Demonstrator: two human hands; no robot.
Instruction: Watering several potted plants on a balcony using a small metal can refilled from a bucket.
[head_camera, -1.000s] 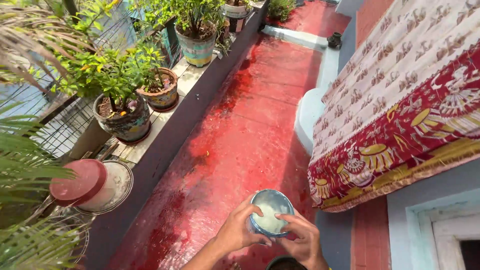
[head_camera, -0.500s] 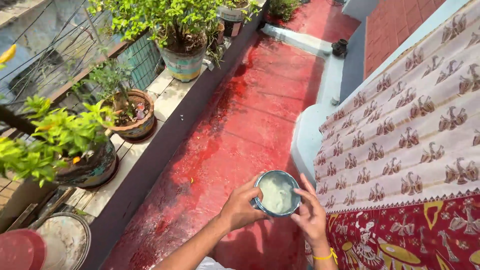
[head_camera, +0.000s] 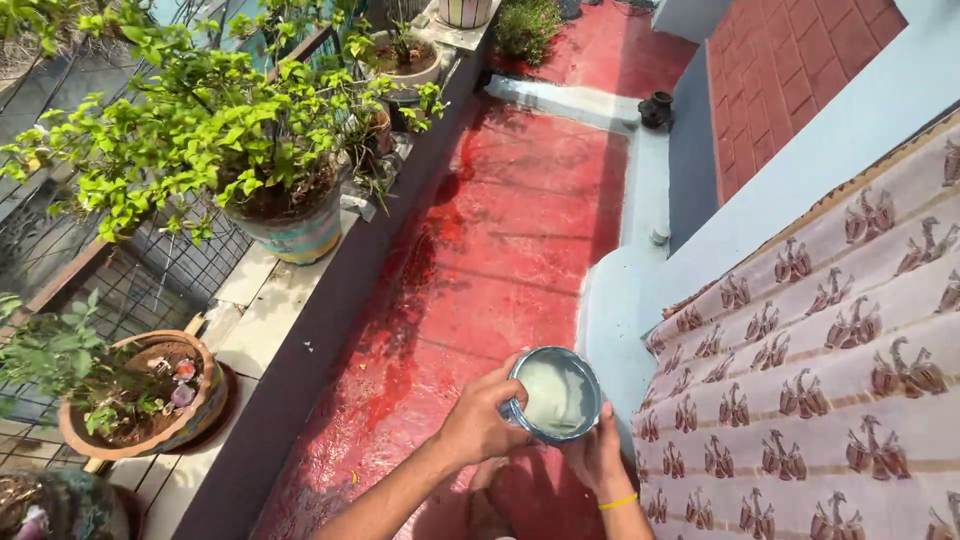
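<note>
Both forearms are reaching up from the bottom edge, bare and angled toward each other. The left hand (head_camera: 478, 422) is curling its fingers and thumb inward in a grasp, wrist slightly bent. The right hand (head_camera: 598, 455) is cupping from below with fingers pointing upward, and a thin yellow band (head_camera: 619, 501) is circling its wrist.

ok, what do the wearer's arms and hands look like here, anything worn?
Both are bare: no gloves and no sleeves on the visible forearms. The left hand shows no rings or bands. The right hand has a thin yellow band around the wrist. No watch in view.
</note>
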